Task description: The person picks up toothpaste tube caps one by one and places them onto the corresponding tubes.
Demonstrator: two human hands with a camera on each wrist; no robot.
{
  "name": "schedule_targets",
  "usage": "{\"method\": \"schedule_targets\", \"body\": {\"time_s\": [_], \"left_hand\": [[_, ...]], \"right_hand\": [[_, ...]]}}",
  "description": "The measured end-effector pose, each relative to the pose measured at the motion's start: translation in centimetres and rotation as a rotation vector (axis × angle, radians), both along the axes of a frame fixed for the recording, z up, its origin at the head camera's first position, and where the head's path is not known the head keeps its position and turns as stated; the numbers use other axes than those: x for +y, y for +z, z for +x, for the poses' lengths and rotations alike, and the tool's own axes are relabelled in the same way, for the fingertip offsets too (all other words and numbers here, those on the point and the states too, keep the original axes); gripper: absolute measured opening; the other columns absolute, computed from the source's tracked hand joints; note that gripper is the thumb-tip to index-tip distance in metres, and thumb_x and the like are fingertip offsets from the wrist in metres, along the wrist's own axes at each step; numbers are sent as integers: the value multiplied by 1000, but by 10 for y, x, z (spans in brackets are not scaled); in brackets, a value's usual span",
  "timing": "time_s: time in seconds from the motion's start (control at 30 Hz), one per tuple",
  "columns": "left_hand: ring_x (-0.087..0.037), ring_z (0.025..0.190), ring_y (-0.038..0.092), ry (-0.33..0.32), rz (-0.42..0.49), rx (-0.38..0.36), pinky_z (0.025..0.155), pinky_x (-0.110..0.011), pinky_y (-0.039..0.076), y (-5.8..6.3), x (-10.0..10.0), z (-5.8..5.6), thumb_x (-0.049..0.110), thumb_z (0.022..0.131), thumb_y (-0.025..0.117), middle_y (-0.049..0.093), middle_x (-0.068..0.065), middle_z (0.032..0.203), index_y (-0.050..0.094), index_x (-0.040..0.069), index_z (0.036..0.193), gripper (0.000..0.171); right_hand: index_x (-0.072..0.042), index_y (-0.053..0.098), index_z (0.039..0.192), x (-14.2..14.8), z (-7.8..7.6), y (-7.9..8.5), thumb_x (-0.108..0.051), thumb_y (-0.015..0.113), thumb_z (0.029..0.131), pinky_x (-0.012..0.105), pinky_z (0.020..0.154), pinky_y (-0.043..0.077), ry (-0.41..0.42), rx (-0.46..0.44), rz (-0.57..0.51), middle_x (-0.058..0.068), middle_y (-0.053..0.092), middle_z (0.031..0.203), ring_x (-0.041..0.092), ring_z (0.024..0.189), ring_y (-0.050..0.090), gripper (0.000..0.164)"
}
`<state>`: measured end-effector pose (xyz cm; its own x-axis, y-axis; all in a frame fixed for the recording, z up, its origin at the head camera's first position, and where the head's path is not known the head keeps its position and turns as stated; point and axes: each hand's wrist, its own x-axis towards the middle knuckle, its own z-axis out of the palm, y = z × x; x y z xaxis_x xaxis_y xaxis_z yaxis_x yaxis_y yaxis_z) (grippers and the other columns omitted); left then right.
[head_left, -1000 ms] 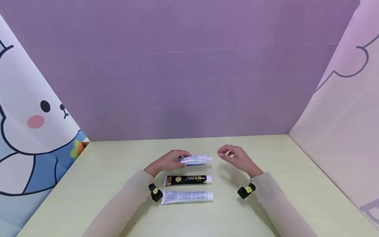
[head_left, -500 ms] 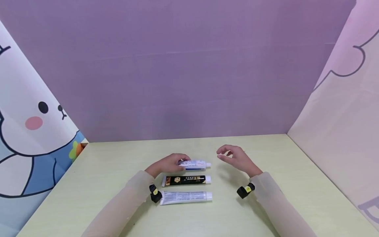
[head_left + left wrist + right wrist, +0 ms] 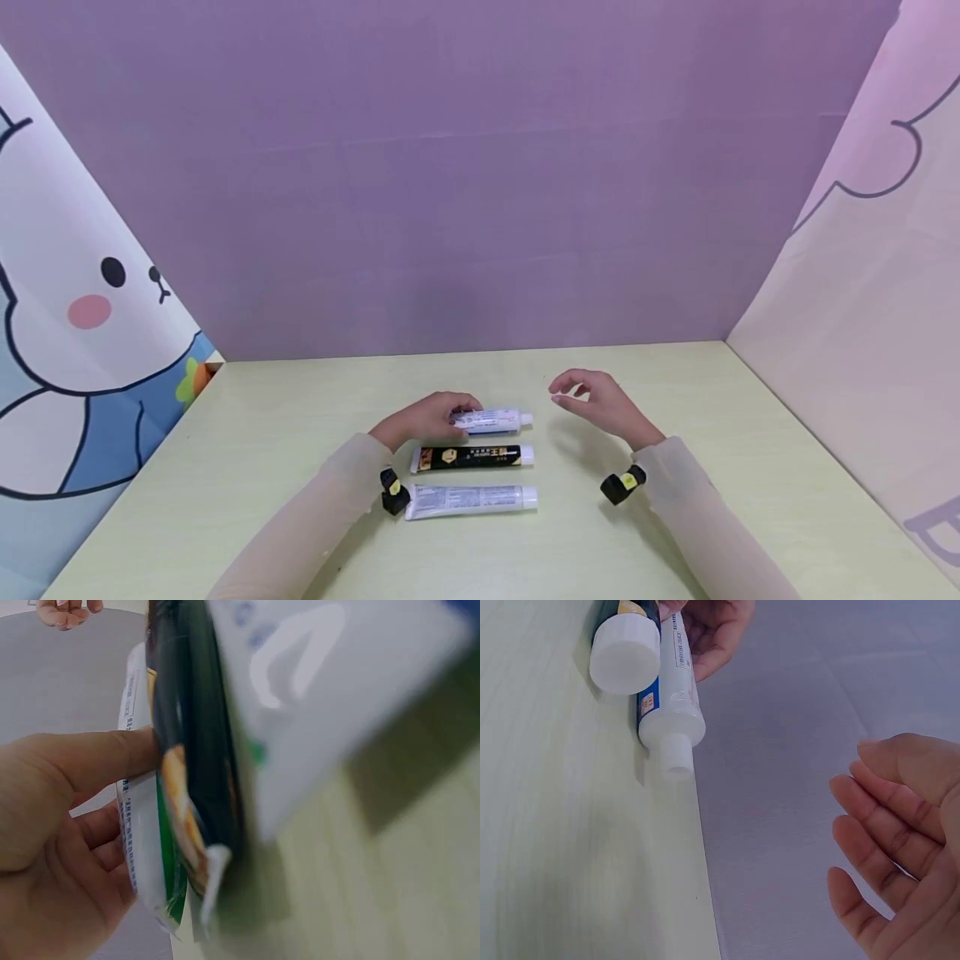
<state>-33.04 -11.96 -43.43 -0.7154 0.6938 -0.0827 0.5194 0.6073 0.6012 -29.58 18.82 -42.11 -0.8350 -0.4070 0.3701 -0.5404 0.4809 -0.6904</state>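
Observation:
Three toothpaste tubes lie in parallel on the table, caps to the right. My left hand (image 3: 433, 415) grips the crimped-end half of the farthest one, a white-and-blue toothpaste tube (image 3: 493, 421), thumb on the near side and fingers beyond. Its narrow white nozzle end (image 3: 676, 754) shows in the right wrist view. Just nearer is a black toothpaste tube (image 3: 472, 456) with gold lettering. The nearest is a white toothpaste tube (image 3: 468, 498) with printed text, blurred and large in the left wrist view. My right hand (image 3: 600, 404) hovers right of the tubes, fingers loosely bent, holding nothing.
The pale green table (image 3: 630, 550) ends at a purple backdrop (image 3: 480, 208). A panel with a cartoon rabbit (image 3: 90, 333) stands on the left, and a pink-and-white panel (image 3: 885, 333) on the right. Each wrist wears a small black camera (image 3: 395, 492).
My left hand has brought the white-and-blue tube down and nearer, to lie close beside the black one. The right hand has hardly moved, and the other tubes stay put.

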Motion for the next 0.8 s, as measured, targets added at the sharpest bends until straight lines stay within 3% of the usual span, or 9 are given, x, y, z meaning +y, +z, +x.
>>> {"method": "schedule_targets", "body": {"time_s": [0.23, 0.43, 0.57, 0.8], "left_hand": [[-19, 104, 55, 24, 35, -3, 91, -39, 44, 1, -8, 0, 13, 84, 70, 61, -5, 114, 57, 6, 123, 42], [-29, 111, 55, 61, 85, 68, 94, -46, 43, 1, -26, 5, 19, 89, 65, 60, -13, 118, 55, 0, 125, 42], [-29, 110, 55, 86, 25, 199, 93, -47, 43, 3, -42, 12, 17, 90, 63, 61, -14, 117, 56, 0, 124, 38], [-33, 114, 50, 209, -248, 475, 97, -46, 40, 13, -68, 29, 24, 87, 67, 58, -15, 122, 57, 2, 125, 45]], "right_hand": [[-4, 66, 100, 2, -1, -9, -12, 65, 88, 42, 76, 47, 2, 57, 107, 1, 66, 99, 21, 91, 58, 14], [-2, 66, 104, 5, 2, -14, -11, 64, 88, 43, 81, 47, -26, 152, 249, 4, 66, 101, 25, 93, 58, 18], [0, 64, 108, 9, 3, -14, -13, 65, 88, 43, 90, 45, -73, 232, 310, 10, 65, 108, 28, 104, 58, 24], [2, 59, 118, 28, 5, -15, -19, 63, 90, 47, 99, 38, -180, 237, 291, 16, 59, 121, 33, 118, 49, 36]]}}
